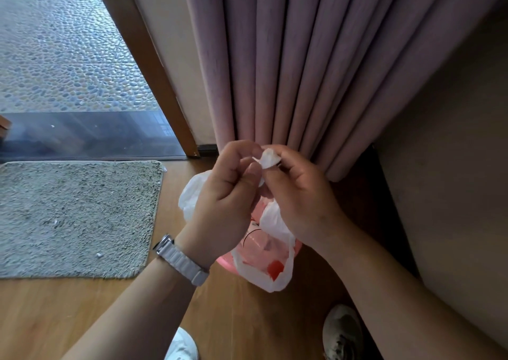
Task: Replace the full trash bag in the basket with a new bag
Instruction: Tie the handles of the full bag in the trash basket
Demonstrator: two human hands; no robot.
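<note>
A white plastic trash bag [270,249] with pink and red rubbish showing through it hangs below my hands, over a pink basket [224,260] of which only a bit of rim shows. My left hand [222,194], with a watch on its wrist, pinches the bag's top. My right hand [299,194] pinches a twisted white end of the bag [268,158] at the fingertips. Both hands meet above the bag, close together, in front of the curtain.
A pink-mauve curtain [302,57] hangs right behind the basket. A grey shaggy mat [74,216] lies on the wooden floor at left, before a glass door with a wooden frame [154,65]. A beige wall [453,167] stands at right. My shoes [342,332] are below.
</note>
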